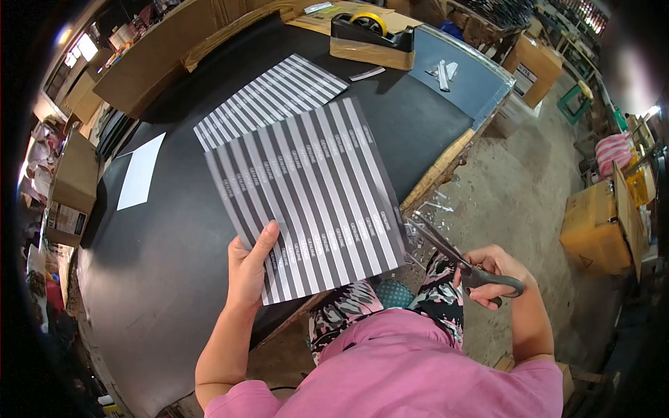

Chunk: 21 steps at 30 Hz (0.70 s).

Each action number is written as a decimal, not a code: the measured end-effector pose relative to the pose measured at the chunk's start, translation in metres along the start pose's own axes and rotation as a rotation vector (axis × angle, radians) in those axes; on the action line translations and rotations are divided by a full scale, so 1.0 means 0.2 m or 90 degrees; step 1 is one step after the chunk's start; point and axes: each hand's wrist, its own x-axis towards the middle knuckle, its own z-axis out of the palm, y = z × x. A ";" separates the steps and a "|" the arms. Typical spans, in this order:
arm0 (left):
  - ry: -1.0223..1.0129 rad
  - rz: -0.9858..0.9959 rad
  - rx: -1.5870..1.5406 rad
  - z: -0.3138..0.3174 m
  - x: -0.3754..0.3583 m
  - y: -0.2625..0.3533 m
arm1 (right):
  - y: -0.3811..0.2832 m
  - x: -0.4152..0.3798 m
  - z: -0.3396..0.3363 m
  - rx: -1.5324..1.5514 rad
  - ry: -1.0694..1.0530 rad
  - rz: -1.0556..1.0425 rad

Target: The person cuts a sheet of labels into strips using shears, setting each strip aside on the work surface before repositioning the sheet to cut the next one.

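Observation:
My left hand (252,268) grips the lower left edge of a striped sheet (313,195), thumb on top and fingers behind it. The sheet has dark and light bands with small printed words. Scissors (481,275) with black handles are in my right hand (495,272), to the right of the sheet. Their blades point up and left towards the sheet's lower right edge, with a gap between. Behind the held sheet, a second striped sheet (272,97) lies on the dark table (160,258), partly covered by the first.
A tape dispenser (373,38) with yellow tape stands at the table's back. Thin strips (442,74) lie on the blue-grey surface at the right. A white paper (141,172) rests at the left. Cardboard boxes (601,226) stand on the floor to the right.

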 end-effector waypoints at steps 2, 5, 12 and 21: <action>0.026 0.080 0.027 0.00 -0.01 -0.01 | 0.01 -0.01 0.01 0.020 0.030 0.017; 0.040 0.144 0.070 -0.01 0.00 -0.04 | 0.04 0.00 0.05 0.064 0.007 0.037; 0.035 0.135 0.112 0.00 -0.02 -0.04 | 0.10 0.09 0.10 0.120 -0.046 0.011; -0.014 0.136 0.111 0.04 -0.07 -0.05 | 0.08 0.22 0.20 0.110 0.059 -0.078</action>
